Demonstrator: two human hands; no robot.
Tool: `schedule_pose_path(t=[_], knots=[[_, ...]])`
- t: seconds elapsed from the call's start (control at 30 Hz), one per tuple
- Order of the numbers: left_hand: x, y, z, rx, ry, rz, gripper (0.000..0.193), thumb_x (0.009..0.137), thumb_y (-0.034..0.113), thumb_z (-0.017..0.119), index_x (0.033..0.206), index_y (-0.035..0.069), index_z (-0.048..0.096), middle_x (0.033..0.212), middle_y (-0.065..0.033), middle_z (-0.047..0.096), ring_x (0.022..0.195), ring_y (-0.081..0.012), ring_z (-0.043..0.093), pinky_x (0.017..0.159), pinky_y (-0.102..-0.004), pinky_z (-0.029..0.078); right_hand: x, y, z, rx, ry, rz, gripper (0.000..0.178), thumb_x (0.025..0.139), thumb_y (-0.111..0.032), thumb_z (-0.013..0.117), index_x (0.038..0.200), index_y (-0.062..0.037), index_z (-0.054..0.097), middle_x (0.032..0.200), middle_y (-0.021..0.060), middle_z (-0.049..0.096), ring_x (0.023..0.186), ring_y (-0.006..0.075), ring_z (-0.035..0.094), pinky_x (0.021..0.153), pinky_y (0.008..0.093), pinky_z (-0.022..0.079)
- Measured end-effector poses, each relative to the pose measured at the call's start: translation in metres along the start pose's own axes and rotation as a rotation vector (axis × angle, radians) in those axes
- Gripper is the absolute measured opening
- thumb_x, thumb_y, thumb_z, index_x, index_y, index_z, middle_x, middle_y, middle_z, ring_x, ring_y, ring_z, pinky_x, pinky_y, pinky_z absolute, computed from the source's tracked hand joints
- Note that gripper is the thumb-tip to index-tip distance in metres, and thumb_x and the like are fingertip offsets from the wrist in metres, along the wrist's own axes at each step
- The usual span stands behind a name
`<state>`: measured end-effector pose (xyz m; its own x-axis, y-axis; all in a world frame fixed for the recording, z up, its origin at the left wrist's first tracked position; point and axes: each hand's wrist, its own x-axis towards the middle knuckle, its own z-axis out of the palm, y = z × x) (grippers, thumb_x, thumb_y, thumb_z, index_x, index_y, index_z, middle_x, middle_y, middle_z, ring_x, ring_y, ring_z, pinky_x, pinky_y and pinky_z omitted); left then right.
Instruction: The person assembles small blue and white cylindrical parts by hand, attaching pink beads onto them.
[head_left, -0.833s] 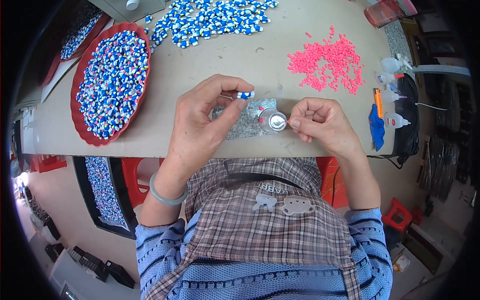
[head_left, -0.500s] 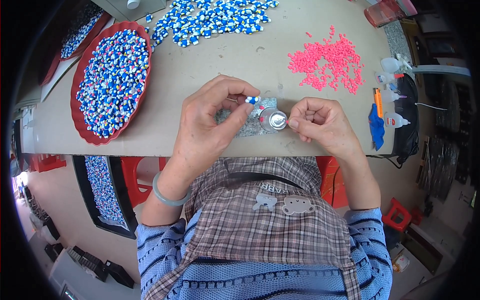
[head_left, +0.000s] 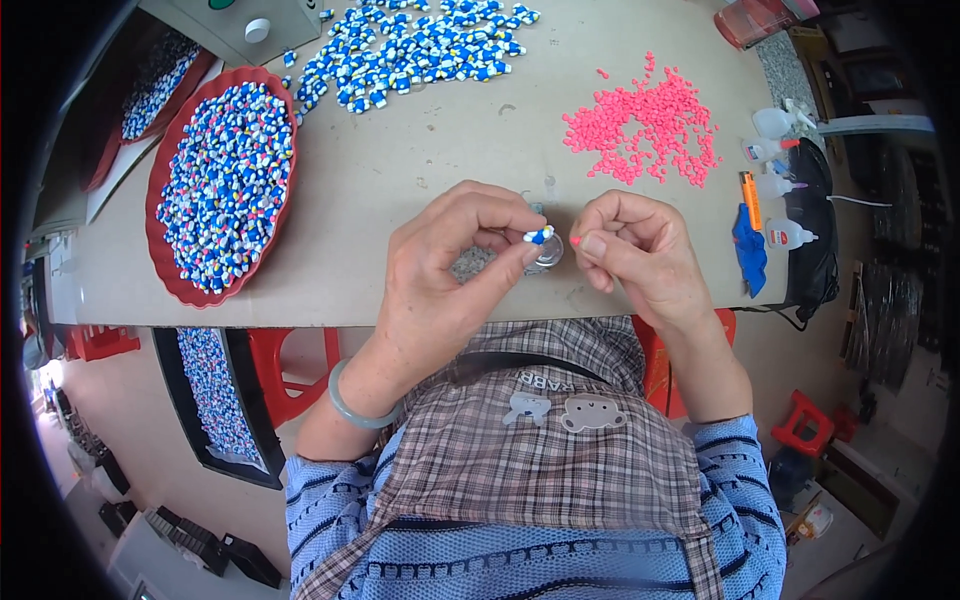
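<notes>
Between thumb and forefinger my left hand (head_left: 450, 270) pinches a small blue and white figurine (head_left: 540, 235) with a touch of yellow. My right hand (head_left: 640, 255) is closed on a tiny pink piece (head_left: 576, 241), held just to the right of the figurine and apart from it. Behind and below the figurine stands a small clear glass cup (head_left: 549, 252), partly covered by my left fingers. Under it lies a speckled grey slab (head_left: 472, 264), mostly hidden by my left hand.
A red scalloped tray (head_left: 157, 235) full of figurines stands at the left. More figurines (head_left: 410, 55) lie loose at the far side, and pink pieces (head_left: 650, 125) are spread at the far right. Squeeze bottles (head_left: 785, 235), an orange cutter (head_left: 753, 200) and a blue cloth (head_left: 748, 255) line the right edge.
My left hand has moved right and nearer with the figurine, now in front of the glass cup. My right hand has drawn the pink piece away from the cup's rim and lifted it.
</notes>
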<state>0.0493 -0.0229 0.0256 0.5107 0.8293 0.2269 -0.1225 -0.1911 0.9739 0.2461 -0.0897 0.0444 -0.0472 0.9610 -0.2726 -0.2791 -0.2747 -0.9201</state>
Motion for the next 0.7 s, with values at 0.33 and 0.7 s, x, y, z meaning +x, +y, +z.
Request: schedule_pose_path(t=[0.33, 0.7], knots=[[0.001, 0.0, 0.01, -0.033, 0.041, 0.034, 0.018, 0.078, -0.005, 0.074, 0.094, -0.001, 0.068, 0.097, -0.0106, 0.065, 0.082, -0.015, 0.067, 0.071, -0.0262, 0.058, 0.001, 0.003, 0.009, -0.008, 0.05, -0.031, 0.009, 0.09, -0.008, 0.067, 0.091, -0.0001, 0.063, 0.074, 0.0027, 0.062, 0.059, 0.0051, 0.055, 0.052, 0.0183, 0.043], [0.001, -0.001, 0.012, 0.237, 0.05, 0.209, 0.019, 0.074, -0.005, 0.075, 0.09, 0.001, 0.067, 0.092, -0.0118, 0.068, 0.078, -0.0184, 0.068, 0.064, -0.0279, 0.056, -0.004, 0.002, 0.015, -0.116, 0.143, -0.048, 0.01, 0.09, -0.01, 0.07, 0.089, -0.0018, 0.064, 0.075, -0.0018, 0.062, 0.061, 0.0019, 0.054, 0.053, 0.0177, 0.041]])
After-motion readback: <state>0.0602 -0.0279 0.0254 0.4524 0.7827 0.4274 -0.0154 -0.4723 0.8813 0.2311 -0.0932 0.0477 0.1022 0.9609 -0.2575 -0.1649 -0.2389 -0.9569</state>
